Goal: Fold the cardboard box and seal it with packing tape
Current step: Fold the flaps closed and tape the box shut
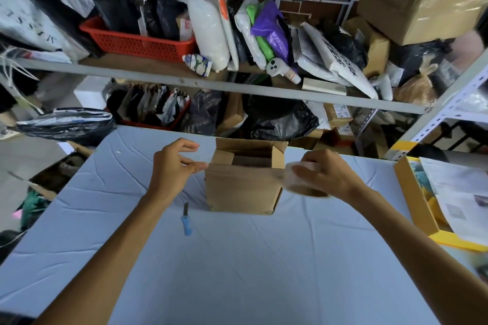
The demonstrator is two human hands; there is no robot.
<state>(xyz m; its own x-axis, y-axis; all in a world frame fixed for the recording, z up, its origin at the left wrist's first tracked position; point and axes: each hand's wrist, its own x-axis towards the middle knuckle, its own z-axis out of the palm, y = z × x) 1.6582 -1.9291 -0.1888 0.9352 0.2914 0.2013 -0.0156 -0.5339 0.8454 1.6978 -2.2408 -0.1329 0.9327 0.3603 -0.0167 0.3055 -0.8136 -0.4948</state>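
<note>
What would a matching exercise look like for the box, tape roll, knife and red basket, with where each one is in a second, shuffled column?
Column one:
1. box
2. tape roll
3. knife
4. basket

Column two:
A. up on the shelf
B. gripped by the right hand
C. lying flat on the table, left of the box
D. standing mid-table, top flaps open

Pairs: 1-D, 2-B, 3-C, 4-A
</note>
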